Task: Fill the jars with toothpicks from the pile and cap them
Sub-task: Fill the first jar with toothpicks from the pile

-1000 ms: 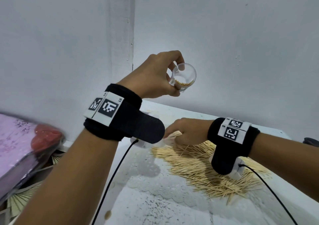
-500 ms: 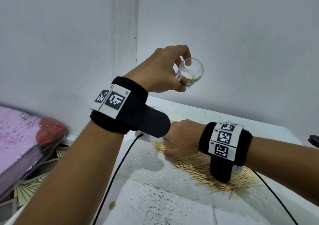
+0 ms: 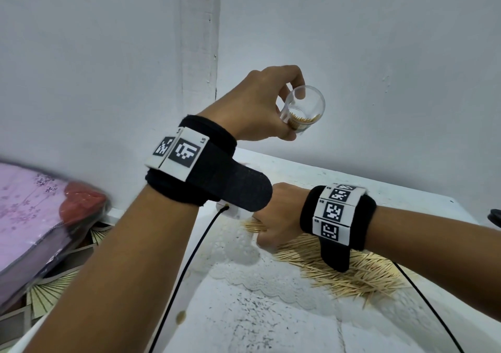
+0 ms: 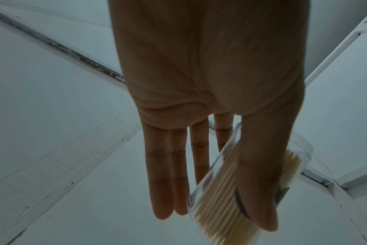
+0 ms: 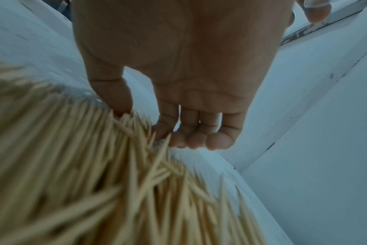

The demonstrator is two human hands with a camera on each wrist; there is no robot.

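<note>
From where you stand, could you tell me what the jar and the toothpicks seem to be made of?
The jar looks like clear glass or hard plastic: the wall shows through it and its rim glints; which one is unclear. The toothpicks look like pale, matt wood or bamboo: thin, straw-coloured, pointed sticks.

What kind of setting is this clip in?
Probably a home corner, not a workshop: plain white wall, a white table with lace-edged cover, and bagged floral fabric beside it.

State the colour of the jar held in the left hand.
The jar is clear and colourless, with pale tan toothpicks inside; the head view shows it best.
</note>
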